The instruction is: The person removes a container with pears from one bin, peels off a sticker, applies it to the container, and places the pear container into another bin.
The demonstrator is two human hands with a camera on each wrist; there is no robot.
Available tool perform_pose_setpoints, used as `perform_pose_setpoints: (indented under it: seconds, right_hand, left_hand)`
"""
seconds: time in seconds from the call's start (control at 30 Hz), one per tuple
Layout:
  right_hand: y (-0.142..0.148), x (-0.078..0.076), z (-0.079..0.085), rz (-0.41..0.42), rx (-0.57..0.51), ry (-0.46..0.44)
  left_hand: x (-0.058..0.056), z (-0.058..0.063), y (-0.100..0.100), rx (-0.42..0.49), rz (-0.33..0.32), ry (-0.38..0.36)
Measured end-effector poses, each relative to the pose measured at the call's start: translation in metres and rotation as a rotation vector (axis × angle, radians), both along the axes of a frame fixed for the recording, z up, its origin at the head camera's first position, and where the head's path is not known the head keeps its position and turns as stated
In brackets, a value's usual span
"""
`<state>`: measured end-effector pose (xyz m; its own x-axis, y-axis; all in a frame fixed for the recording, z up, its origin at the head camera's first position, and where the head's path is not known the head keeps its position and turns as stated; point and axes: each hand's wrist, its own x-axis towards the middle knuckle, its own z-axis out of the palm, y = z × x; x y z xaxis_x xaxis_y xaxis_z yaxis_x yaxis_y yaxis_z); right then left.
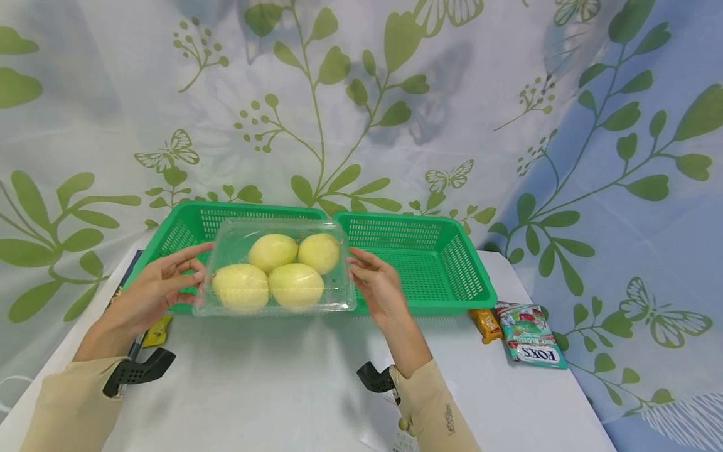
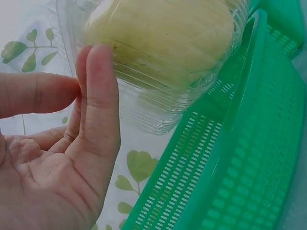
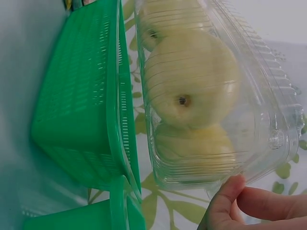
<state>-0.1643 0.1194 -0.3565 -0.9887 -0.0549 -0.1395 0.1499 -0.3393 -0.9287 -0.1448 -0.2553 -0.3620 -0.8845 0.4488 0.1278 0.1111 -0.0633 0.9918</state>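
Note:
Both hands hold a clear plastic clamshell box (image 1: pixel 344 295) with several pale yellow, round, pear-like fruits (image 1: pixel 296 285) inside. My left hand (image 1: pixel 149 292) grips the box's left edge, its thumb and fingers close together there. On the opposite side, my right hand (image 1: pixel 381 282) pinches the right edge; the right wrist view shows its thumb (image 3: pixel 230 187) at the rim. The box overlaps two green baskets in the head view, in front of their inner ends. Dark calyx ends show on the fruits (image 3: pixel 192 76) through the plastic in the right wrist view.
A green slotted basket (image 1: pixel 164 245) stands at the left and another green basket (image 1: pixel 418 270) beside it. To the right lie a FOX'S candy bag (image 1: pixel 530 333) and an orange packet (image 1: pixel 486 325). A yellow packet (image 1: pixel 157 331) lies near the left wrist. Patterned cloth hangs behind the white table (image 1: pixel 265 389).

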Motion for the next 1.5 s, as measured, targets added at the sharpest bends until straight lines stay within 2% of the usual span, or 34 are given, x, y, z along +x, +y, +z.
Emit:
perform_pose_setpoints:
  seconds: [0.23,0.47,0.87,1.27,1.5]
  right_hand:
    - [0.006,0.006,-0.002,0.009,0.01,-0.012]
    - [0.011,0.013,-0.001,0.01,0.0,-0.013]
    - [0.016,0.021,-0.003,0.008,-0.006,-0.008]
    - [0.019,0.031,-0.002,0.009,-0.026,-0.03]
    - [0.023,0.04,-0.003,0.02,-0.022,-0.034]
  left_hand:
    - [0.007,0.001,0.004,0.006,0.0,0.018]
    - [0.011,-0.002,0.009,0.053,-0.021,0.035]
    - [0.018,-0.004,0.016,0.083,-0.022,0.066]
    - [0.029,-0.006,0.017,0.05,-0.004,0.066]
    - [0.036,-0.007,0.018,0.094,-0.041,0.077]
